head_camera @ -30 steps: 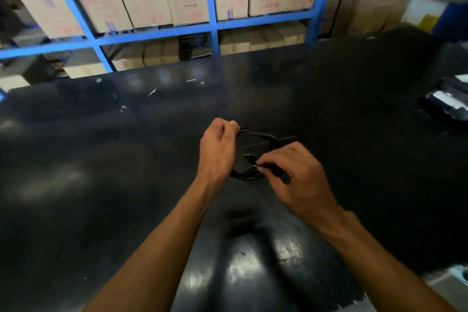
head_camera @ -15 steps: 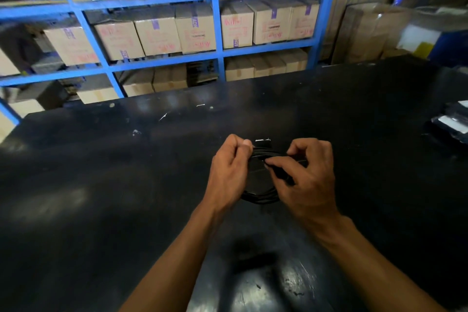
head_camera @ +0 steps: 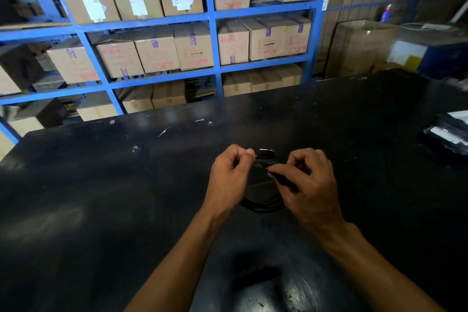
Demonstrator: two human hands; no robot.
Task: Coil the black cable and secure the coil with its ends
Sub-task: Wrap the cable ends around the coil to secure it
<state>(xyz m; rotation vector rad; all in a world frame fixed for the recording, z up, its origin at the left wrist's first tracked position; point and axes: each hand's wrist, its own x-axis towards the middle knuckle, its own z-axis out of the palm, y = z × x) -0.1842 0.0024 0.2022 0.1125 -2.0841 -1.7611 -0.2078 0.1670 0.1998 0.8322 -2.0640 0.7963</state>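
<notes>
Since the earlier frame, the right hand (head_camera: pixel 310 185) has drawn closer to the left hand (head_camera: pixel 231 177), pinching one end of the black cable (head_camera: pixel 263 204). Left fingers (head_camera: pixel 249 153) are clamped on the coil's top. The coil hangs between both hands, above the black surface (head_camera: pixel 126 197). Blue shelving (head_camera: pixel 212 40) holds cardboard boxes (head_camera: pixel 192 48).

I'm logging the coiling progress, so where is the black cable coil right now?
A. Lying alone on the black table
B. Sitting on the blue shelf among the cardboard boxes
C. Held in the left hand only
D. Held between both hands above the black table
D: the left hand and the right hand both grip the black cable coil, its loops hanging between them over the black table.
</notes>
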